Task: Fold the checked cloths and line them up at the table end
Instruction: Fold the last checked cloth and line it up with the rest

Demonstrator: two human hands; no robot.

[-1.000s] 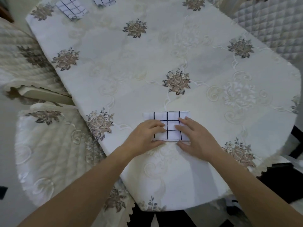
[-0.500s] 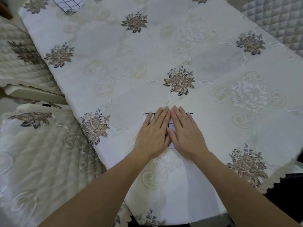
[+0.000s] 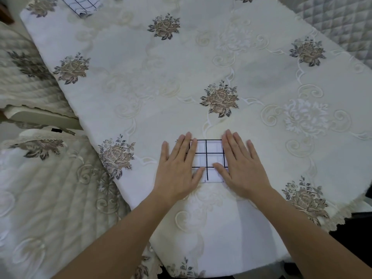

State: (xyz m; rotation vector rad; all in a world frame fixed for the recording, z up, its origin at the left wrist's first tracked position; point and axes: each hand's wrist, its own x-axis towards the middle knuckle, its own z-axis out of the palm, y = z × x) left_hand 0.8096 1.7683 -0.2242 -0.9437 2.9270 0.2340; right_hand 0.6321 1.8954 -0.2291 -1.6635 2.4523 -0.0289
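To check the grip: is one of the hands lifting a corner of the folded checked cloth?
No, the left hand and right hand both press flat, fingers straight, on the folded checked cloth.

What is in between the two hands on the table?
In the head view, the middle of the folded checked cloth shows between the left hand and the right hand. Both hands lie flat on its ends, pressing it onto the tablecloth.

No writing, label, brand, number or sign can be read anywhere: the folded checked cloth (image 3: 213, 150) bears only black grid lines, and the tablecloth (image 3: 141, 67) only embroidered roses and scrolls.
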